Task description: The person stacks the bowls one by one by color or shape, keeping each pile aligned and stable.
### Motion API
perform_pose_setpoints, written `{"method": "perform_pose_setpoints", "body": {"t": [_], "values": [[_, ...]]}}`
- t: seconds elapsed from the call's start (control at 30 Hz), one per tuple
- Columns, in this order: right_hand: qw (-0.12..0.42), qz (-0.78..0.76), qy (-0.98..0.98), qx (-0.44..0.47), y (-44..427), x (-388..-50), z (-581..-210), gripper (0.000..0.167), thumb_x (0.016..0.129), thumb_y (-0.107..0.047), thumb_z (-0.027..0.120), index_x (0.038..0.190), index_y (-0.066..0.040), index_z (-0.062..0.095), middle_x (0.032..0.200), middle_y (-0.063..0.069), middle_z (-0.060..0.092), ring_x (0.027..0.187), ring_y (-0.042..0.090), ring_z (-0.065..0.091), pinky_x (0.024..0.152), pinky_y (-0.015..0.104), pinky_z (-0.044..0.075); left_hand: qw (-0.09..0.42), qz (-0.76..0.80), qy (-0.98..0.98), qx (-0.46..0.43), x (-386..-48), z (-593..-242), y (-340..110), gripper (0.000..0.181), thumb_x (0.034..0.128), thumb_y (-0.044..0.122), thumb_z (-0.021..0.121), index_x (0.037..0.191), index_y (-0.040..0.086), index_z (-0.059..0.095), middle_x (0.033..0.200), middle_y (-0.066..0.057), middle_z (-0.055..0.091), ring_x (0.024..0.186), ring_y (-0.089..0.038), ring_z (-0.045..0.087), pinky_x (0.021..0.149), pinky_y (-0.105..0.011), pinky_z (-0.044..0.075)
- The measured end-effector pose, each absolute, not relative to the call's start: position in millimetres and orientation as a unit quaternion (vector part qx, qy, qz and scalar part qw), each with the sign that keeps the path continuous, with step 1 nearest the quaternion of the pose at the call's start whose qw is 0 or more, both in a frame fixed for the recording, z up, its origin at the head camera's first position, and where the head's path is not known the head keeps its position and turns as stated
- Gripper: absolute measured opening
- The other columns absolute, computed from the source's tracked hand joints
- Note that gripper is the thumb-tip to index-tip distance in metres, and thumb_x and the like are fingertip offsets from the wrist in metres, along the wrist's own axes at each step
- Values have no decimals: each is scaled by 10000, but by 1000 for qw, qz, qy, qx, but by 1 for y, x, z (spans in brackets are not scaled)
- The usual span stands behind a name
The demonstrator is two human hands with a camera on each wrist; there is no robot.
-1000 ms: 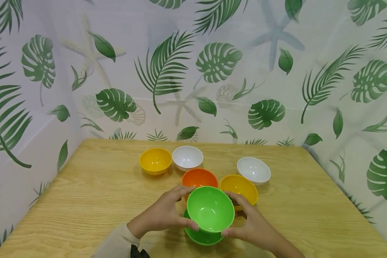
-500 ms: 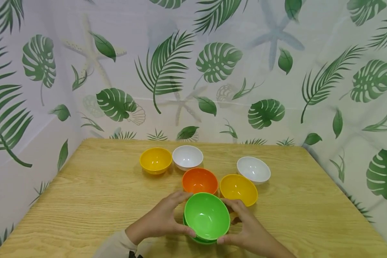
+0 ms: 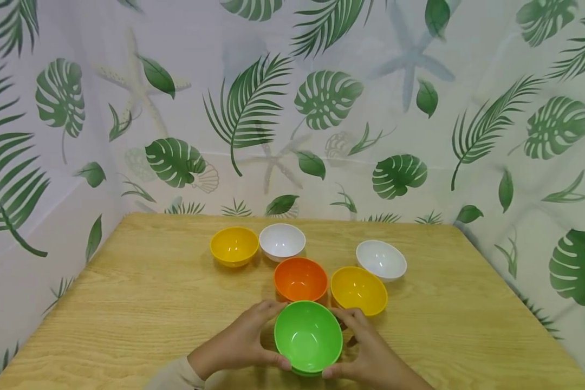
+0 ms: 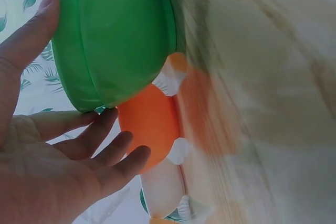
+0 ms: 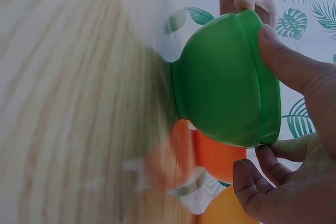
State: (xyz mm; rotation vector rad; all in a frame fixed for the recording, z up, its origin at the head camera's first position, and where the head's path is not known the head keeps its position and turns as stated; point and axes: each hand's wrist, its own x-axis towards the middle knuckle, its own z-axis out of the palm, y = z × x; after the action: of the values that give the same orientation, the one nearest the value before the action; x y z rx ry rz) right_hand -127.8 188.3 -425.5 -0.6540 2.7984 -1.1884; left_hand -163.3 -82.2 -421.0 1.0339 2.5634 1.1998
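Observation:
Two green bowls (image 3: 308,336) are nested one inside the other near the table's front; both wrist views show the upper rim just above the lower one, and the lower base on the table. My left hand (image 3: 246,338) holds the upper rim from the left, thumb at the front and fingertips behind. From the right, my right hand (image 3: 370,349) holds the same rim in the same way. In the left wrist view the left hand (image 4: 58,145) touches the rim of the green bowls (image 4: 113,40). The right wrist view shows the right hand (image 5: 299,156) on the green bowls (image 5: 220,82).
Just behind the green bowls stands an orange bowl (image 3: 300,279), with a yellow bowl (image 3: 358,291) to its right. Farther back are another yellow bowl (image 3: 234,247), a white bowl (image 3: 282,242) and a second white bowl (image 3: 381,260). A leaf-patterned backdrop (image 3: 322,162) rises behind the table (image 3: 127,303).
Both hands have lowered the upper green bowl, moving slightly left and toward the front edge, into the lower green one. The other bowls stand where they were.

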Motion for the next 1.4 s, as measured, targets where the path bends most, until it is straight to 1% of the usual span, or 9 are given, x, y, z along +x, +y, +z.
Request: {"method": "perform_pose_setpoints", "body": {"t": [0.2,0.33,0.47,0.57,0.7,0.8,0.97,1.23,1.4], "values": [[20,-388,897,-208,187,-128,-429,981,639,-487,842,1451,-157,400,1109,-2,425,1013,142,467,829,292,485,70,383,857,337,-160,-422,-81,984,667,436,849,1421,-19,411,1305,-111,522,1200,-271,502,1026,-480,423],[26,-390,899,-197,187,-128,-428,996,635,-470,845,1457,-137,392,1116,7,424,1012,163,469,830,295,478,77,378,859,336,-160,-419,-81,987,684,438,838,1425,-38,392,1326,-130,515,1217,-283,502,1031,-475,423],[32,-384,903,-189,186,-128,-425,1002,637,-469,844,1463,-134,386,1114,5,423,1021,173,472,852,336,472,80,373,860,339,-161,-416,-81,985,691,441,834,1427,-38,388,1332,-129,512,1219,-281,504,1030,-469,426],[38,-391,900,-187,186,-127,-424,1005,636,-461,847,1467,-139,383,1121,16,424,1030,184,480,853,322,489,82,373,860,338,-161,-417,-81,995,695,438,832,1439,-35,369,1360,-147,493,1240,-298,487,1036,-488,413],[49,-401,896,-183,185,-126,-422,1011,635,-443,854,1469,-129,376,1137,43,425,1039,212,480,828,279,502,93,380,854,343,-160,-419,-81,1039,703,407,835,1480,-18,291,1430,-175,436,1294,-322,442,1059,-521,376],[52,-398,898,-181,185,-126,-421,1014,639,-443,852,1468,-111,371,1141,54,427,1043,224,471,848,338,497,103,390,846,349,-161,-420,-81,1061,708,391,834,1500,0,247,1457,-172,411,1315,-316,423,1071,-525,360],[56,-394,899,-184,186,-127,-420,1019,643,-443,852,1473,-111,363,1139,65,428,1046,240,456,863,441,465,108,397,840,354,-162,-420,-81,1044,722,408,819,1506,22,248,1460,-157,413,1321,-305,419,1073,-522,359],[54,-384,898,-206,191,-126,-417,987,658,-452,833,1476,-164,362,1166,50,446,1080,239,484,837,358,499,103,373,848,361,-162,-415,-82,1047,719,403,824,1500,5,253,1428,-162,428,1296,-300,434,1069,-504,372],[54,-376,897,-226,195,-129,-404,930,701,-435,807,1456,-105,375,1250,73,489,1101,261,513,833,297,511,114,360,852,361,-169,-406,-89,1012,740,438,806,1493,13,280,1406,-138,411,1291,-286,426,1063,-502,381]]}}
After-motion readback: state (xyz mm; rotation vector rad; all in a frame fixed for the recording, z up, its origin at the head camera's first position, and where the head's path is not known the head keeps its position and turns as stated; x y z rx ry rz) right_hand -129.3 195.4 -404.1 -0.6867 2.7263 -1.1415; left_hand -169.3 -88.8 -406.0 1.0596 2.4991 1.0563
